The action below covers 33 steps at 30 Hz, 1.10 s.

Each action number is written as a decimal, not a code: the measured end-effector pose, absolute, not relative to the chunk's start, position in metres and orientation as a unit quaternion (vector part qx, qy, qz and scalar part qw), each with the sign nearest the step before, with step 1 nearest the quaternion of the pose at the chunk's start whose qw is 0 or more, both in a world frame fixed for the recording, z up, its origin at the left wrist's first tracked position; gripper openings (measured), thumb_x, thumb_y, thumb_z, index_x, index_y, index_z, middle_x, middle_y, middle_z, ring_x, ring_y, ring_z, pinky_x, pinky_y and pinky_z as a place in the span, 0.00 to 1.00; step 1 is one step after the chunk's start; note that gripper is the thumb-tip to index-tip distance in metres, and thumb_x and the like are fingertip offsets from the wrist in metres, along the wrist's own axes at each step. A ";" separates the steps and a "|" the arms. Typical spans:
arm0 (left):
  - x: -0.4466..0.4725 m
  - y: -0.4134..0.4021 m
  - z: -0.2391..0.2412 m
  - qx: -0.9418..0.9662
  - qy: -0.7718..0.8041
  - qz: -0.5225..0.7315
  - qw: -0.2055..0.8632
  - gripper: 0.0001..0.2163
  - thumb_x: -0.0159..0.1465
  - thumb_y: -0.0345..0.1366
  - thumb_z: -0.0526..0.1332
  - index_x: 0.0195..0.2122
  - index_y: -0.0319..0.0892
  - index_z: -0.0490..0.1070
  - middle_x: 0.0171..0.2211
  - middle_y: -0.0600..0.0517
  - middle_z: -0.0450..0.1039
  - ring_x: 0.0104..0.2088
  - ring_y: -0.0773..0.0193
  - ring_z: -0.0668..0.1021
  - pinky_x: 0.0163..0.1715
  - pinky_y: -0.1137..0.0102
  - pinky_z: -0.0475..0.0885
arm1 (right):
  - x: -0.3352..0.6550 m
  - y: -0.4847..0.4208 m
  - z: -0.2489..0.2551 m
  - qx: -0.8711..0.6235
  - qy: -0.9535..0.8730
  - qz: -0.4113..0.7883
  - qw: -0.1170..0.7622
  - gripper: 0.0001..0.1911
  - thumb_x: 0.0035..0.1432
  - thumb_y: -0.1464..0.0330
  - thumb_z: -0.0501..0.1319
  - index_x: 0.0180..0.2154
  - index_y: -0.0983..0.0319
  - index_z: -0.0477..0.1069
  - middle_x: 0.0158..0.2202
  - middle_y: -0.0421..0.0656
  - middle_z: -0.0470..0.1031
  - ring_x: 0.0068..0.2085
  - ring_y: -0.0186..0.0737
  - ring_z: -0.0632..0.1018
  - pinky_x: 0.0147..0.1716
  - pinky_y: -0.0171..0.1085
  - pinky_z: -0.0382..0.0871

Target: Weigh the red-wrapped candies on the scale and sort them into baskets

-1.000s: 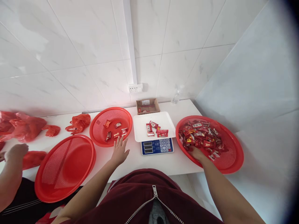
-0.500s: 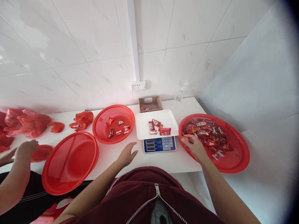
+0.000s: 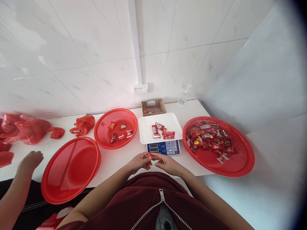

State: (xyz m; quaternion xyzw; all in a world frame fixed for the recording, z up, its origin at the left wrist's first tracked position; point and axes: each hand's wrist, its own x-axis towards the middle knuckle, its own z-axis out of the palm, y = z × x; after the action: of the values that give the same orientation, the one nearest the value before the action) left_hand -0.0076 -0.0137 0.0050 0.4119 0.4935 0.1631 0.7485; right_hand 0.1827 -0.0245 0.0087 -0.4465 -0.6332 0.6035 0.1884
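Observation:
In front of the scale, my hands meet over the table edge. My left hand [image 3: 139,162] is closed on a red wrapped candy [image 3: 150,156]. From the other side, the fingertips of my right hand [image 3: 169,164] pinch the same candy. Just beyond is a digital scale [image 3: 171,147] with a blue keypad and a white tray [image 3: 144,127]. Several red candy packets [image 3: 169,135] lie on that tray. On the right, a red basket [image 3: 247,163] holds a heap of wrapped candies [image 3: 211,137].
Left of the scale, a red basket [image 3: 133,116] contains several candies. An unfilled red basket [image 3: 94,159] overhangs the front edge. A cardboard box [image 3: 154,111] and clear bottle [image 3: 183,97] stand by the wall. Red plastic bags [image 3: 35,129] and another person's hand [image 3: 32,161] are far left.
My right hand has left the candy heap with a red candy and come to the middle. My left hand has moved right to meet it. The neighbour's hands have shifted.

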 end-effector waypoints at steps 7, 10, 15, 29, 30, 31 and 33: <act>-0.006 0.009 -0.004 0.352 0.534 0.241 0.730 0.18 0.55 0.49 0.62 0.38 0.41 0.66 0.30 0.52 0.70 0.26 0.72 0.72 0.33 0.71 0.68 | 0.225 -0.023 -0.024 -0.574 -0.587 0.533 0.207 0.23 0.53 0.66 0.56 0.52 0.61 0.66 0.43 0.47 0.75 0.38 0.39 0.76 0.42 0.42 0.69; 0.004 0.031 0.005 0.338 0.520 0.276 0.734 0.20 0.57 0.44 0.62 0.48 0.41 0.64 0.41 0.46 0.71 0.33 0.68 0.75 0.39 0.68 0.69 | 0.244 -0.023 -0.038 -0.598 -0.559 0.528 0.225 0.22 0.53 0.64 0.56 0.51 0.61 0.66 0.41 0.47 0.75 0.37 0.39 0.76 0.39 0.40 0.71; 0.013 0.042 0.011 0.348 0.553 0.202 0.730 0.41 0.55 0.42 0.65 0.64 0.43 0.42 0.56 0.39 0.62 0.47 0.58 0.73 0.44 0.63 0.68 | 0.263 -0.016 -0.046 -0.636 -0.548 0.487 0.242 0.24 0.53 0.62 0.56 0.52 0.62 0.66 0.47 0.49 0.73 0.40 0.40 0.76 0.39 0.40 0.71; -0.060 -0.023 -0.004 0.358 0.611 0.155 0.689 0.34 0.51 0.50 0.63 0.56 0.40 0.59 0.51 0.40 0.68 0.47 0.59 0.73 0.45 0.66 0.66 | 0.233 0.083 -0.048 -0.650 -0.704 0.259 0.122 0.27 0.56 0.69 0.55 0.58 0.66 0.60 0.60 0.54 0.59 0.60 0.50 0.61 0.58 0.44 0.55; -0.061 -0.025 -0.003 0.354 0.613 0.161 0.688 0.34 0.51 0.50 0.63 0.56 0.41 0.59 0.52 0.41 0.67 0.47 0.58 0.73 0.46 0.66 0.66 | 0.231 0.086 -0.047 -0.654 -0.702 0.258 0.117 0.28 0.56 0.69 0.55 0.59 0.66 0.60 0.61 0.54 0.58 0.61 0.49 0.60 0.58 0.43 0.55; -0.061 -0.027 -0.001 0.351 0.613 0.166 0.688 0.33 0.51 0.50 0.63 0.56 0.41 0.59 0.52 0.41 0.67 0.47 0.58 0.73 0.46 0.66 0.66 | 0.229 0.088 -0.047 -0.657 -0.699 0.257 0.116 0.28 0.56 0.70 0.55 0.59 0.65 0.59 0.62 0.53 0.56 0.61 0.49 0.59 0.58 0.43 0.55; -0.061 -0.030 0.002 0.354 0.612 0.169 0.687 0.32 0.52 0.50 0.62 0.56 0.42 0.59 0.52 0.42 0.67 0.48 0.59 0.72 0.46 0.66 0.65 | 0.228 0.090 -0.045 -0.662 -0.694 0.253 0.124 0.28 0.56 0.71 0.54 0.59 0.63 0.59 0.63 0.51 0.53 0.62 0.48 0.58 0.59 0.42 0.55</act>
State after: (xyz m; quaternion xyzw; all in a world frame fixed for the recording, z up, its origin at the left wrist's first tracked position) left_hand -0.0610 -0.0303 0.0019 0.3536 0.6123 0.1686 0.6867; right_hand 0.2281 0.0895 -0.0451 -0.6621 -0.6943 0.2532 0.1242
